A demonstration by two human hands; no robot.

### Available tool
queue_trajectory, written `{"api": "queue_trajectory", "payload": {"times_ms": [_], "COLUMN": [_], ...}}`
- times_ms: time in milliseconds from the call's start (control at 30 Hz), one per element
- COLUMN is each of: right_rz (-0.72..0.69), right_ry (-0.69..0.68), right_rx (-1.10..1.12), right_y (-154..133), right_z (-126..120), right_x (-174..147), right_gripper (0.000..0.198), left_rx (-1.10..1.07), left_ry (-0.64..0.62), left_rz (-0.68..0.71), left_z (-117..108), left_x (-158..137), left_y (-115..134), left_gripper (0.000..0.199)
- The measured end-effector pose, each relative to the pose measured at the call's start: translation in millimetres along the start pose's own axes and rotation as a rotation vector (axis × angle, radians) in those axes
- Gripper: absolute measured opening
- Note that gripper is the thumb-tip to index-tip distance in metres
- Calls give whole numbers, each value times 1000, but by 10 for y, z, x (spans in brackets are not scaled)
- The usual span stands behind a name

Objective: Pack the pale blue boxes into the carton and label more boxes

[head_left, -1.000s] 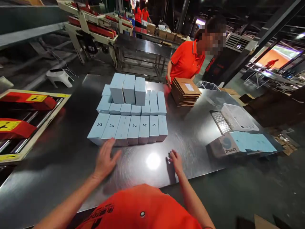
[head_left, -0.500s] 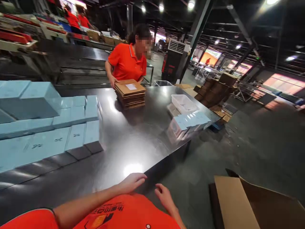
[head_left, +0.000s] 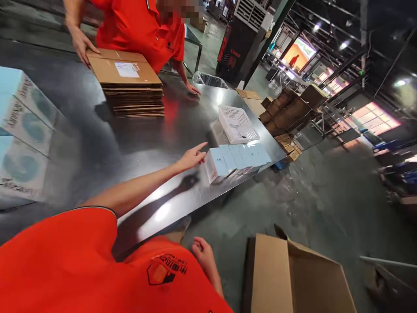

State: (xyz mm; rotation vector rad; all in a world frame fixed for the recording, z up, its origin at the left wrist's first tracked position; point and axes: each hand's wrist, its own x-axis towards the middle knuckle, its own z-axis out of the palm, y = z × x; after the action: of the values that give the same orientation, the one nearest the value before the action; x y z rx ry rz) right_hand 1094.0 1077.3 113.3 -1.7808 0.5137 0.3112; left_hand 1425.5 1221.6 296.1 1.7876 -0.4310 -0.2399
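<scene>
My left hand (head_left: 192,157) reaches out over the shiny metal table (head_left: 137,143), fingers spread and index finger forward. It holds nothing, and its fingertips are just short of a row of small light-blue boxes (head_left: 237,158) lying near the table's right edge. My right hand (head_left: 202,253) hangs loosely curled and empty by my orange shirt, below the table's near edge. A white perforated basket (head_left: 236,124) sits just behind the blue boxes.
A stack of flattened cardboard cartons (head_left: 128,84) lies across the table, with a co-worker in an orange shirt (head_left: 140,26) resting hands on it and on the table. Larger blue boxes (head_left: 24,126) stand at left. An open cardboard box (head_left: 293,278) sits on the floor at lower right.
My view has swung right and down. My left hand moved from the near table edge out toward the small blue boxes. My right hand dropped closer to my body.
</scene>
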Motion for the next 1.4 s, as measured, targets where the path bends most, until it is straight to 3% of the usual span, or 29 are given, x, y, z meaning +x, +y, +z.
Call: {"api": "queue_trajectory", "payload": {"times_ms": [100,200,333,500,600,733,800,900,967,1067,1167,1267,1400], "right_rz": [14,24,7,-218,-394,-543,-614,-614,-552,-498,-489,-474,-384], "right_ry": [19,-41,-56,-220,-259,-233,-208,-46,56,101,42,-97,-230], "right_rx": [-54,-129,-117,-162,-193,-169,-201,-282,-394,-511,-654,-848,-1112], "right_y": [-182,-321,-685,-1662,-2277,-2886,-3109,-3370,-3499,-3626,-3697,-3713,-3681], "right_z": [-516,-994,-1398,-1790,-2051,-2462,-2742,-3258,-3614,-4010,-4078,-3835,-3428], "right_x": [331,654,1119,1813,2325,3244,3841,4826,5444,6171,6613,6839,6948], "right_gripper": [40,32,41,36,29,31,33,34,37,44,43,45,83], "left_rx": [-29,-33,-9,-3,-3,43,54,48,48,78,110,114,72], "left_ry": [1,-27,-26,-38,130,475,622,824,901,876,875,925,956], "left_rz": [51,31,-73,-280,-392,-526,-556,-622,-665,-701,-742,-772,-780], "left_z": [238,622,952,915,904,1112,1328,1734,2004,2329,2564,2754,2942], "left_x": [574,700,427,-157,-364,-299,-147,143,339,591,778,905,980], "left_y": [104,21,-211,-331,-320,-234,-149,36,175,344,445,498,517], "left_gripper": [56,47,49,46,46,49,49,44,41,43,47,47,46]}}
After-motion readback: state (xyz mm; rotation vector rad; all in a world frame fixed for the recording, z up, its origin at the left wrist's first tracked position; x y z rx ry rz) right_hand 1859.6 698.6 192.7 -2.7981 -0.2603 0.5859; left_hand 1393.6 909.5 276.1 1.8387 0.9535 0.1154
